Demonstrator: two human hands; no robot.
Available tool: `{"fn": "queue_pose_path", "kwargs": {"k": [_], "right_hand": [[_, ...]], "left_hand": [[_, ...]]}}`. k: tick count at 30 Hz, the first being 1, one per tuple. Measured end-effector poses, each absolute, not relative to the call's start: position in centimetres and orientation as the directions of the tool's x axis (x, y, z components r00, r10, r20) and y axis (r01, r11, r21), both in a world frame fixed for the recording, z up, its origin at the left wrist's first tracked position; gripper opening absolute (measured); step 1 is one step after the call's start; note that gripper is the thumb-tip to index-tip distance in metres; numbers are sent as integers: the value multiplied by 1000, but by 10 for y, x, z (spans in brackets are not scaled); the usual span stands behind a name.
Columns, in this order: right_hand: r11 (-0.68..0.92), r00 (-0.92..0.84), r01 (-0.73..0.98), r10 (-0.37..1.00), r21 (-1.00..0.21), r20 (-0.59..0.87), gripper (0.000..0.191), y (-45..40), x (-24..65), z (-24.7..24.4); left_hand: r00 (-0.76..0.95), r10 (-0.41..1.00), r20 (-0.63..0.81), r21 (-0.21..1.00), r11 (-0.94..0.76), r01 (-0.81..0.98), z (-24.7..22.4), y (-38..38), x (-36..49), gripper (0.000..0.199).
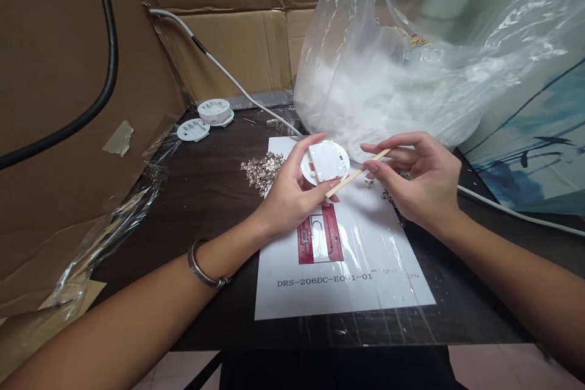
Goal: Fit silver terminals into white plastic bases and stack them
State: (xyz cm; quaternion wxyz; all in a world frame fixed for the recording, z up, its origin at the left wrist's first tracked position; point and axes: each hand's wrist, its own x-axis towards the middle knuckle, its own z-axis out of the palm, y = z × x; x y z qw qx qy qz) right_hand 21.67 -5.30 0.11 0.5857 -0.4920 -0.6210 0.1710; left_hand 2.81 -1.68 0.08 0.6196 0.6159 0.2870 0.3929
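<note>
My left hand (295, 192) grips a round white plastic housing (325, 161) by its edge, over a printed sheet. A raised square section and small slots show on its upper face. Between the thumb and fingers of my right hand (411, 177) is a thin, flat wooden stick (351, 181). The stick slants down to the left, and its lower end lies by my left thumb and the housing's near edge; whether it touches the housing I cannot tell. Small metal parts (265, 172) are heaped left of my left hand, and more (393, 198) lie partly hidden behind my right hand.
A large clear plastic bag (388, 91) of white pieces stands behind my hands. Several round white housings (214, 111) sit at the back left. A white cable (237, 85) crosses the dark table (205, 195). The printed sheet (283, 301) lies under clear film. Cardboard walls (233, 42) surround the table.
</note>
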Motion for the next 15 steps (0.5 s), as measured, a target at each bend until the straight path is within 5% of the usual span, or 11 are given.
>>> {"fn": "queue_pose_path", "kwargs": {"k": [15], "right_hand": [[469,253,390,773,-793,582,27,-50,213,-2]], "left_hand": [[507,819,270,961,-195,-197,-4,-17,27,57]]}}
